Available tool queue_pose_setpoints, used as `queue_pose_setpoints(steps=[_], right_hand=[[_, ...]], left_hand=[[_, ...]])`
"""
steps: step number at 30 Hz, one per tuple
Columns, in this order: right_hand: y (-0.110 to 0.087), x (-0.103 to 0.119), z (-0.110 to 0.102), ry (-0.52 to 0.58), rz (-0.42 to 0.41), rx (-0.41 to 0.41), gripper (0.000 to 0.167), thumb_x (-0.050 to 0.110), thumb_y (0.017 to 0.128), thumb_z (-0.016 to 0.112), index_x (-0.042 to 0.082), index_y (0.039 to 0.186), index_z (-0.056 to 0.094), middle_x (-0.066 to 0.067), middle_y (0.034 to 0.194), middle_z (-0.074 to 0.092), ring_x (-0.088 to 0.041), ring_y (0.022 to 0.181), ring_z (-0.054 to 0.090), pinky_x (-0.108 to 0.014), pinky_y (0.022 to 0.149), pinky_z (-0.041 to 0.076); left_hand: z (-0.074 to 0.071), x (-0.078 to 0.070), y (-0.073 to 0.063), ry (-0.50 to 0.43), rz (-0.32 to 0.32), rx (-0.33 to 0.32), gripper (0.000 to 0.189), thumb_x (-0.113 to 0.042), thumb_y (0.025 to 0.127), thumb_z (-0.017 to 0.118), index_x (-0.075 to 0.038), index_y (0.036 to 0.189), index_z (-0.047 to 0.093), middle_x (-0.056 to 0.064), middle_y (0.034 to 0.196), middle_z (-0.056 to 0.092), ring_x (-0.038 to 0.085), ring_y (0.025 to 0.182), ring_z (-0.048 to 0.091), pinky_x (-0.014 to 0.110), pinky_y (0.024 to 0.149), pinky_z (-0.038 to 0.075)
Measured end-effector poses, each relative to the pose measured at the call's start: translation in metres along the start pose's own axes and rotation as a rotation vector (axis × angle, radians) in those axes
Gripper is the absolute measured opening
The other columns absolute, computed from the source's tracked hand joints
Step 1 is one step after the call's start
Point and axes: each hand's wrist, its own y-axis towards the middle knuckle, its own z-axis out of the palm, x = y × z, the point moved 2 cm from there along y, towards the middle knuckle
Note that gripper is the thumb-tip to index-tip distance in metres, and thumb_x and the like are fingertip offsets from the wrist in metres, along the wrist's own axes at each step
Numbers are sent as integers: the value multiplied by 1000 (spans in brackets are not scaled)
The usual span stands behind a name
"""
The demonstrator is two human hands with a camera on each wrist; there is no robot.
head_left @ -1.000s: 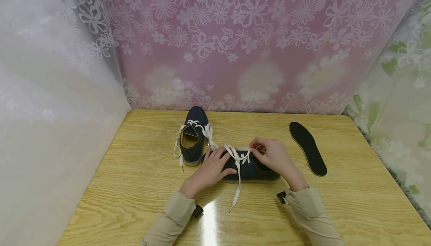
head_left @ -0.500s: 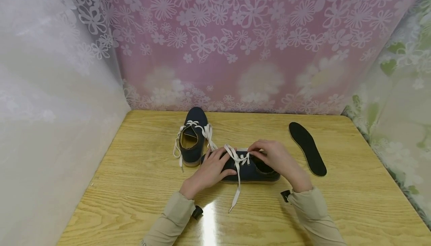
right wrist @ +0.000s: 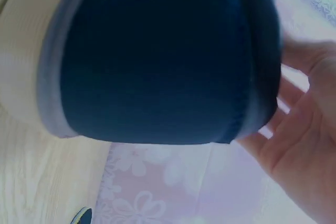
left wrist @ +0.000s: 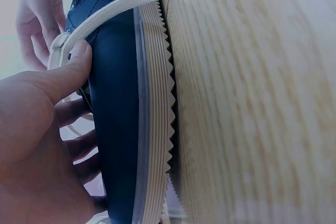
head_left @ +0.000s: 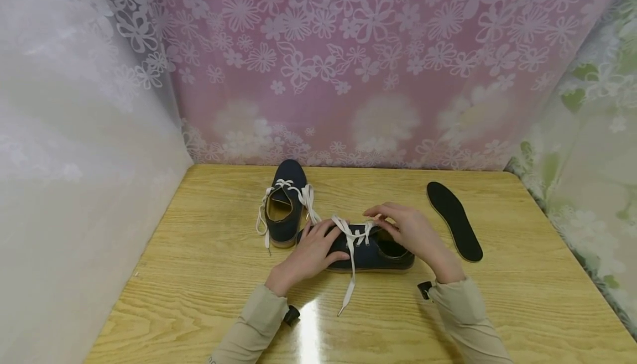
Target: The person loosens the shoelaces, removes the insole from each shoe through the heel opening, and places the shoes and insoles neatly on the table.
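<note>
In the head view, a dark navy sneaker (head_left: 363,256) with white laces lies sideways on the table, toe to the left, its foot opening to the right. My left hand (head_left: 311,250) holds its front part, with the thumb on the near side and fingers over the top. A loose white lace (head_left: 352,281) hangs across the near side onto the table. My right hand (head_left: 410,234) is over the opening beside the upper eyelets, its thumb and index finger apart near the lace. In the right wrist view, the shoe's heel (right wrist: 157,61) hides most of the fingertips.
Behind and to the left stands a second navy sneaker (head_left: 291,228), toe pointing away, its laces loose. A black insole (head_left: 454,220) lies at the right of the wooden table (head_left: 199,297). Floral curtains (head_left: 343,76) close off the back and sides.
The right thumb and index finger, earlier together on the lace near the upper eyelets, have parted, and the hand has shifted slightly right. The left hand and the shoe stay put.
</note>
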Motion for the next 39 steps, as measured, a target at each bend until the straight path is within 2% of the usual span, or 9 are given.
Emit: queue_pose_setpoints(steps=[3, 6, 15, 19, 22, 26, 30, 34, 39], right_hand=[[0, 2, 1, 9, -80, 11, 21, 11, 88, 79, 21, 106, 77, 3, 107, 71, -11, 78, 69, -28, 63, 56], [1, 3, 2, -17, -88, -10, 16, 12, 85, 81, 19, 98, 77, 3, 101, 71, -11, 79, 69, -28, 63, 57], [-1, 3, 5, -146, 38, -81, 7, 16, 89, 78, 18, 93, 74, 5, 85, 69, -8, 58, 57, -24, 50, 43], [-1, 3, 7, -136, 146, -39, 5, 19, 95, 73, 17, 96, 69, 2, 84, 65, -8, 59, 56, -24, 49, 42], [-1, 2, 7, -88, 167, 18, 10, 15, 99, 68, 17, 109, 69, -2, 97, 67, -8, 59, 54, -24, 50, 42], [-1, 1, 4, 7, 90, 61, 30, 1, 99, 63, 17, 124, 69, -6, 118, 67, -11, 60, 54, -25, 54, 42], [-1, 2, 1, 52, -21, 74, 32, -4, 93, 70, 18, 116, 73, -8, 124, 65, -19, 80, 66, -27, 60, 48], [-1, 3, 0, 29, -72, 37, 22, 1, 88, 77, 17, 102, 74, -7, 118, 68, -23, 88, 70, -30, 63, 54], [-1, 4, -1, -39, -64, -78, 14, 10, 86, 81, 17, 97, 75, 1, 103, 70, -16, 78, 69, -28, 58, 52]], left_hand=[[0, 0, 0, 4, 1, 2, 68, -48, 99, 57, -20, 158, 37, 10, 157, 38, 30, 148, 32, 67, 118, 20], [0, 0, 1, 18, -2, -1, 68, -48, 100, 57, -20, 158, 38, 9, 156, 39, 29, 148, 33, 67, 118, 21], [1, 0, 1, 16, -11, 9, 67, -49, 100, 56, -18, 157, 39, 9, 156, 39, 29, 148, 32, 65, 119, 20], [1, 0, 1, 16, -14, 13, 67, -49, 100, 55, -16, 156, 41, 8, 157, 38, 28, 149, 32, 65, 119, 20], [1, 0, 1, 20, -15, 18, 67, -49, 100, 55, -16, 156, 41, 8, 158, 38, 28, 148, 32, 65, 119, 20], [2, 0, 1, 15, -23, 29, 67, -50, 100, 55, -17, 157, 40, 8, 158, 37, 27, 149, 31, 64, 120, 19], [1, 0, 1, 5, -23, 31, 68, -49, 100, 56, -16, 157, 39, 8, 158, 37, 28, 149, 31, 64, 120, 19], [0, -1, 1, 0, -18, 21, 67, -48, 100, 56, -15, 156, 40, 9, 158, 38, 29, 149, 31, 65, 119, 19], [-1, -1, 0, 0, -21, 23, 67, -47, 100, 56, -15, 156, 40, 9, 159, 37, 29, 149, 31, 65, 119, 19]])
